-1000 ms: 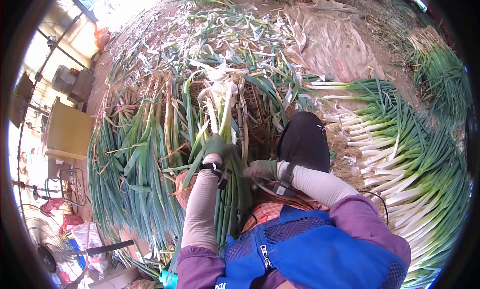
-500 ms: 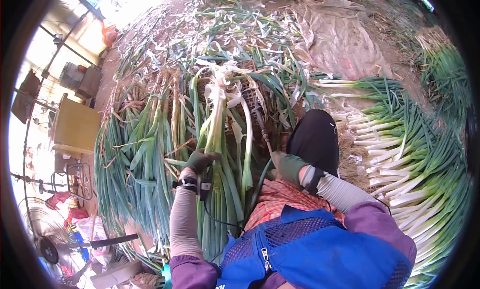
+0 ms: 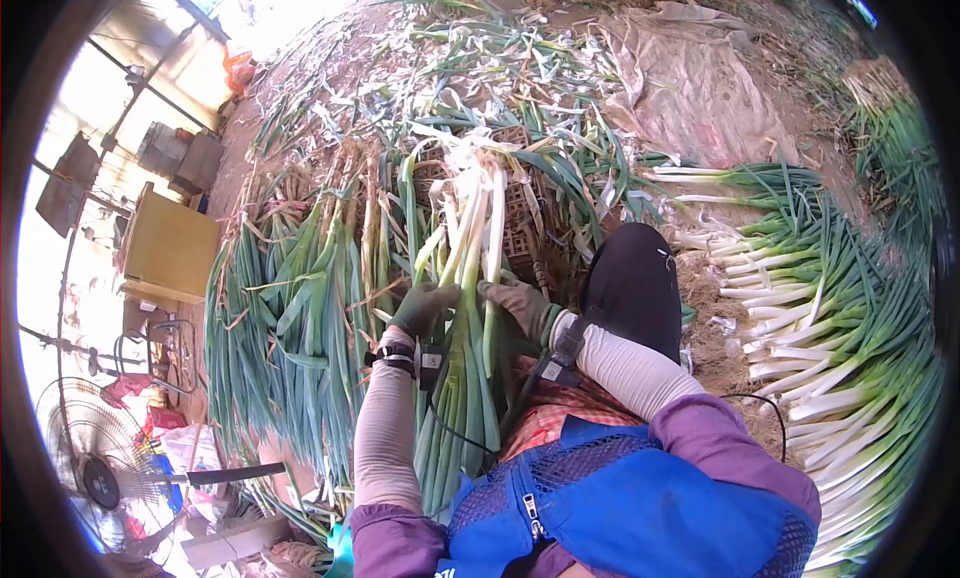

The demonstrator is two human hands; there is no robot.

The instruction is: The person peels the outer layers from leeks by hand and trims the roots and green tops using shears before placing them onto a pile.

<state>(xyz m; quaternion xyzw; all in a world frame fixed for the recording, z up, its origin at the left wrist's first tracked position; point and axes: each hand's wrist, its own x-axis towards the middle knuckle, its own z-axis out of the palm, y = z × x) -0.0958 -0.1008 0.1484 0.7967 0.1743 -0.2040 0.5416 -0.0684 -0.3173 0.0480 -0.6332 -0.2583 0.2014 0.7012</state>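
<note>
My left hand (image 3: 425,308), in a dark green glove, is closed around the stalks of a small bunch of green onions (image 3: 462,253). Their white root ends point away from me, and the long green leaves hang down over my lap. Beside it, my gloved right hand (image 3: 518,306) is closed with thumb and fingers at a white stalk (image 3: 495,223) on the bunch's right side. Part of its grip is hidden by the glove. Peeled skins and pale roots cluster at the far end, over a brown plastic crate (image 3: 517,228).
Untrimmed green onions (image 3: 285,308) lie in a thick row at left. Cleaned ones (image 3: 800,318) are spread in a long row at right. Peelings (image 3: 480,63) and a beige sheet (image 3: 690,88) cover ground ahead. A fan (image 3: 100,478) stands lower left; my knee (image 3: 632,283) rises at right.
My right hand has let go of a thin rod-like tool and moved left to the bunch, taking hold of a stalk. My left hand still holds the green onions, slightly shifted right.
</note>
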